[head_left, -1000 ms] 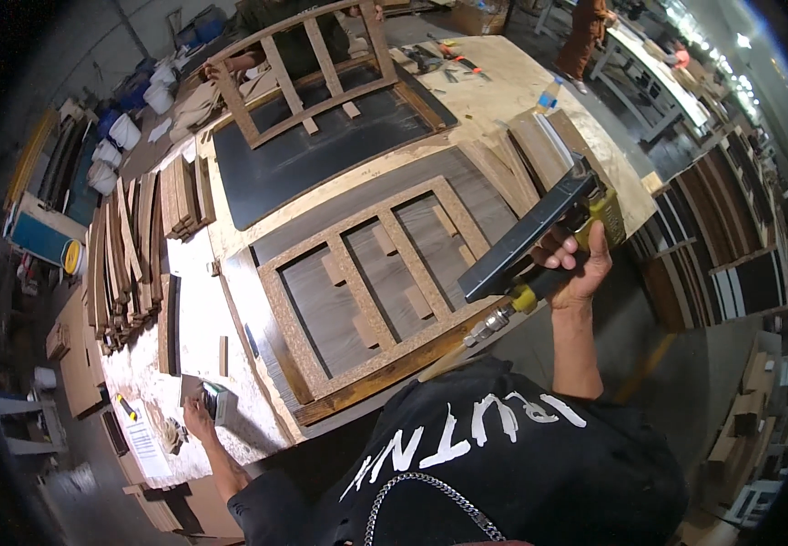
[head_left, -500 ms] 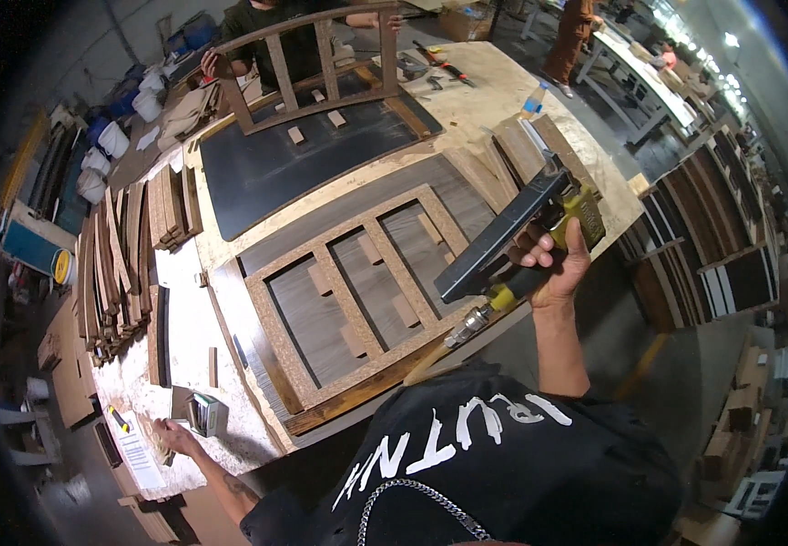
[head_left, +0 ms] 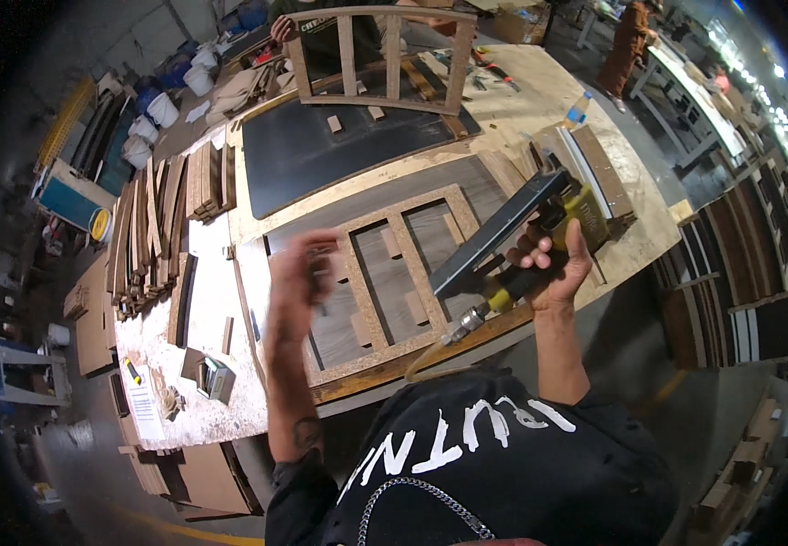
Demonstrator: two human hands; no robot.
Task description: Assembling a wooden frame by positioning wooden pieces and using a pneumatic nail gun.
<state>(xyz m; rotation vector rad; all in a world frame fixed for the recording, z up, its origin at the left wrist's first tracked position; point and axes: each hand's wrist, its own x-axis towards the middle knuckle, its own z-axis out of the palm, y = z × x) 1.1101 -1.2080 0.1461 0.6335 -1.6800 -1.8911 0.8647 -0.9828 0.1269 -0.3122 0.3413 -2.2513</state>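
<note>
A black and yellow-green pneumatic nail gun (head_left: 501, 235) is in my right hand (head_left: 559, 278), fingers wrapped round its grip. An air hose fitting (head_left: 468, 320) joins it at the handle's end. My left hand (head_left: 303, 278) is raised over the left side of a particleboard frame (head_left: 377, 289); motion smears its fingers, and I cannot make out whether they hold anything. That frame has three openings and lies on a grey wood-grain panel (head_left: 316, 223). Small wood blocks (head_left: 416, 308) sit along the inner edges of its bars.
Across the table, a person's hand (head_left: 284, 29) holds up a second frame (head_left: 346, 55) above a dark panel (head_left: 312, 164). Wood strips (head_left: 152, 227) are stacked at the left, near an open small box (head_left: 216, 378) and a paper sheet (head_left: 142, 400). A bottle (head_left: 579, 109) stands far right.
My left hand has come up from beside the small box at the table's left to above the frame. The nail gun stays in my right hand. Across the table, the second frame is turned more upright.
</note>
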